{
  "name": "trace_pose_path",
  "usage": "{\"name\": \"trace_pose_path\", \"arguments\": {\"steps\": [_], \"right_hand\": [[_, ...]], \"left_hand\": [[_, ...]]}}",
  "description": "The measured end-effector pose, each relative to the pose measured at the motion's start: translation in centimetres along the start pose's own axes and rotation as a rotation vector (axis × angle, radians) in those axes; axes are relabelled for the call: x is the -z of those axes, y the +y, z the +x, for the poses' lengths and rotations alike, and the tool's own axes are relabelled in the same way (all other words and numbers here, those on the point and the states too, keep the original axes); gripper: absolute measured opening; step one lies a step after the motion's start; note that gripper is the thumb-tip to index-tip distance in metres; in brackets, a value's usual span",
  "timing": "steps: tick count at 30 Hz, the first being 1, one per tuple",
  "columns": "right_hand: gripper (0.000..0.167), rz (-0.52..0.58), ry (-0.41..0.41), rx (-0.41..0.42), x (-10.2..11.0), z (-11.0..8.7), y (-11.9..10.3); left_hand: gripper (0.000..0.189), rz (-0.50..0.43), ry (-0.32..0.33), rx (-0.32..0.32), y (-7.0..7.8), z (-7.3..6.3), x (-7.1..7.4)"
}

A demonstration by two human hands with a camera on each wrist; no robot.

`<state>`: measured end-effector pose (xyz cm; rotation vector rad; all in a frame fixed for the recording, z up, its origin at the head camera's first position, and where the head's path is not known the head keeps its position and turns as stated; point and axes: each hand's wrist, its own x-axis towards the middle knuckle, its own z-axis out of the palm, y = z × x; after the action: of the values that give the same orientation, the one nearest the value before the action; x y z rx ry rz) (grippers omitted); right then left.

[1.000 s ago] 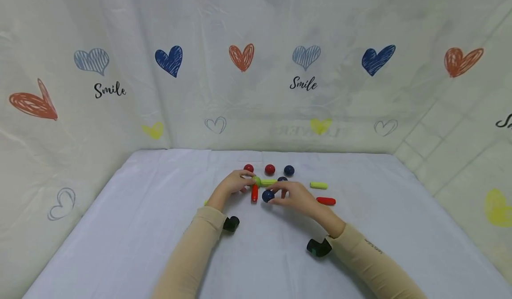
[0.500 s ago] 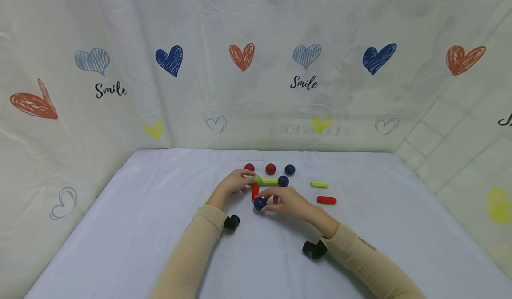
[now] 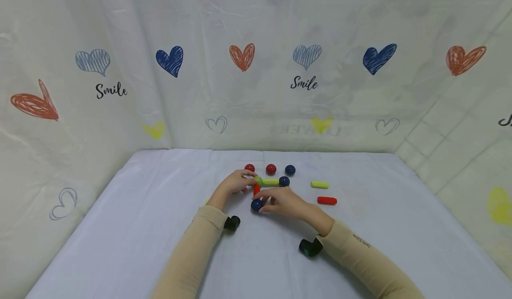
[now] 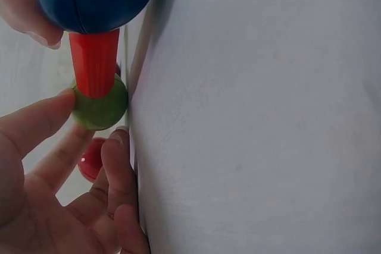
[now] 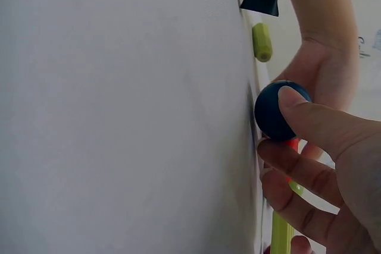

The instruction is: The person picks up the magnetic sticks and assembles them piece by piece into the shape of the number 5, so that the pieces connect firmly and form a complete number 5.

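The white table (image 3: 120, 245) carries everything and looks flat and bare of stops, so any ball you release loose may well roll. Your right hand (image 3: 282, 200) pinches the near blue ball (image 3: 257, 205), which sits at 6 o'clock from the green ball (image 3: 259, 181) that your left hand (image 3: 237, 181) pinches. With your 2 hands on round surfaces, a push off line could make either ball turn and skew a joint.

The red stick (image 3: 256, 189) runs between those 2 balls. You can't tell whether its near end is seated, as the near blue ball hides it; if it merely touches, lifting could part them. The green stick (image 3: 270, 182) points from the green ball toward 3 o'clock, to the far blue ball (image 3: 284, 181). Neither hand steadies that side, so a twist of the green ball could swing it round or loosen it.

The spare red stick (image 3: 327, 200) lies between 3 and 4 o'clock, near your right hand; a wide elbow could sweep it off. Behind your left hand, at 11 o'clock, a red ball (image 3: 250, 167) sits close enough for stray fingers to nudge.
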<state>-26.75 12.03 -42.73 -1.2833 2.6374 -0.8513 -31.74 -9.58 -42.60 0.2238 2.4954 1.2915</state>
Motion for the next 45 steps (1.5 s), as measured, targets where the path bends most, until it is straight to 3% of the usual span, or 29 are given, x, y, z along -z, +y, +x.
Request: {"name": "trace_pose_path", "arguments": {"steps": [18,25,29,38,45], "right_hand": [[0.037,-0.053,0.009,-0.013,0.5,-0.4,0.1],[0.039,-0.069,0.07,-0.124,3.1,-2.3,0.5],[0.037,-0.107,0.151,-0.136,4.4,-3.8,2.1],[0.038,-0.099,0.273,-0.253,6.5,-6.7,6.1],[0.035,-0.128,0.22,-0.469,7.7,-8.2,8.2]], "left_hand": [[0.037,0.018,0.007,-0.015,-0.2,0.0,-0.2],[0.038,0.011,0.019,0.0,-0.1,0.0,-0.2],[0.038,0.003,0.011,0.001,0.1,-0.2,-0.2],[0.037,-0.005,0.012,0.008,0.1,-0.4,-0.2],[0.038,-0.024,0.047,0.017,0.3,-0.5,-0.5]]}}
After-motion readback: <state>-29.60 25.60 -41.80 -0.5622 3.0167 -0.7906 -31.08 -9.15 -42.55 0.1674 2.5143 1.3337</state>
